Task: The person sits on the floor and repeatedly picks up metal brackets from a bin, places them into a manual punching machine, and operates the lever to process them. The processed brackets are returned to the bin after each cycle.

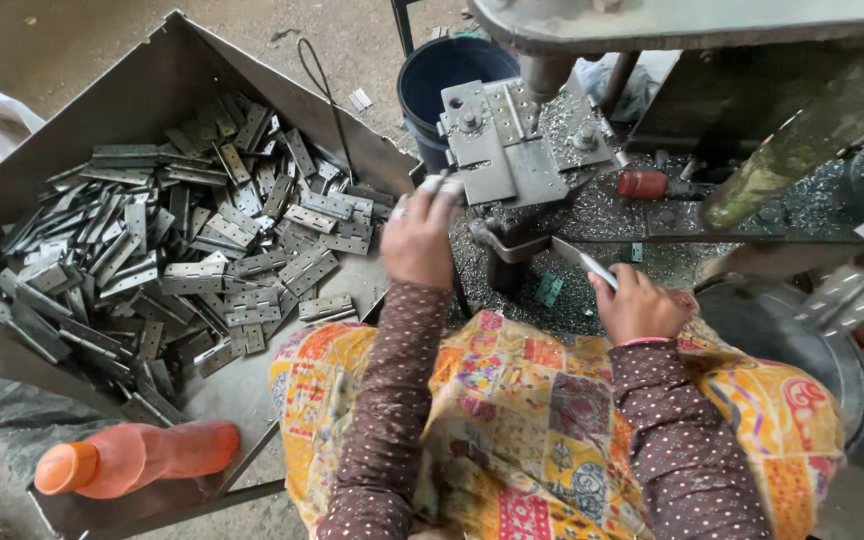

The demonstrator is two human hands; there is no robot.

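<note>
My left hand [418, 236] reaches toward the metal jig plate [512, 150] of a press machine, its fingertips pinching a small grey metal hinge [442, 184] at the plate's left edge. My right hand [638, 302] is closed around a flat metal hinge [584, 262] that points up and to the left, just below the jig. Both arms wear brown dotted sleeves over a patterned orange and yellow cloth on my lap.
A large grey metal tray [142, 90] on the left holds a heap of several metal hinges [182, 250]. An orange plastic bottle [137, 457] lies at its near edge. A dark blue bucket [447, 70] stands behind the jig. Metal shavings [602, 215] cover the machine bed; a round metal basin [802, 340] sits right.
</note>
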